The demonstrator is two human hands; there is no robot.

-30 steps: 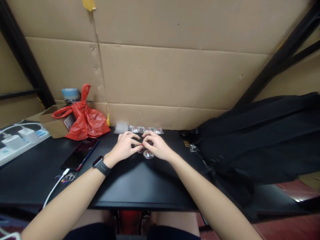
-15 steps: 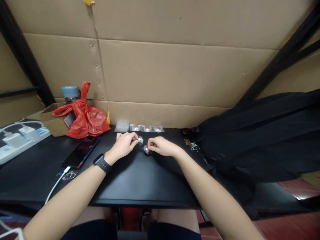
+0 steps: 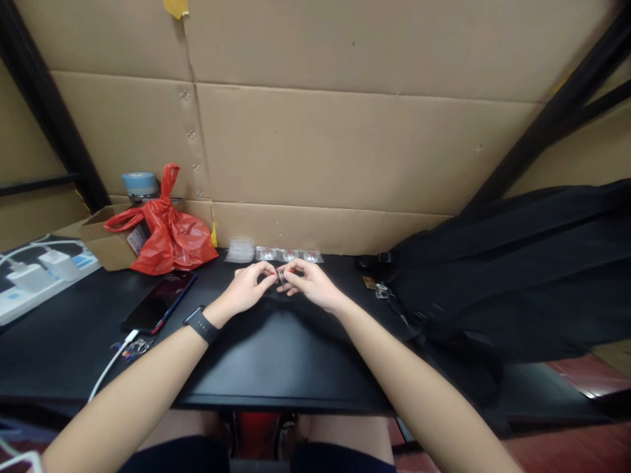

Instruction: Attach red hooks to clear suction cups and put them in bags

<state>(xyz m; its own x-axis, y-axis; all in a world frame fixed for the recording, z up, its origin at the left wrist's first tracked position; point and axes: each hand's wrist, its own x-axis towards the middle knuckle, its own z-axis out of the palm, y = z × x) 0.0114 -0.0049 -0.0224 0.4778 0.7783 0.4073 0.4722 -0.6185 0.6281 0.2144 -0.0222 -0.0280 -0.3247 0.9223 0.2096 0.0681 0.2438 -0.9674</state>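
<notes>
My left hand (image 3: 248, 288) and my right hand (image 3: 310, 284) meet over the far middle of the black table (image 3: 276, 355), fingertips pinched together on a small round silver piece (image 3: 280, 274) with a bit of red showing at it. Just behind them, against the cardboard wall, lies a clear strip of packets (image 3: 289, 255) holding three similar silver discs, with a small clear bag (image 3: 240, 250) at its left end. My left wrist wears a black watch (image 3: 201, 324).
A red plastic bag (image 3: 166, 231) and a cardboard box (image 3: 104, 240) stand at the back left, a phone (image 3: 158, 301) with a white cable (image 3: 109, 364) in front. A power strip (image 3: 34, 279) lies far left. A black bag (image 3: 513, 276) fills the right side, keys (image 3: 380, 292) beside it.
Half a second ago each hand held a separate silver disc, a little apart. Now the hands have closed together and only one small piece shows between the fingertips.
</notes>
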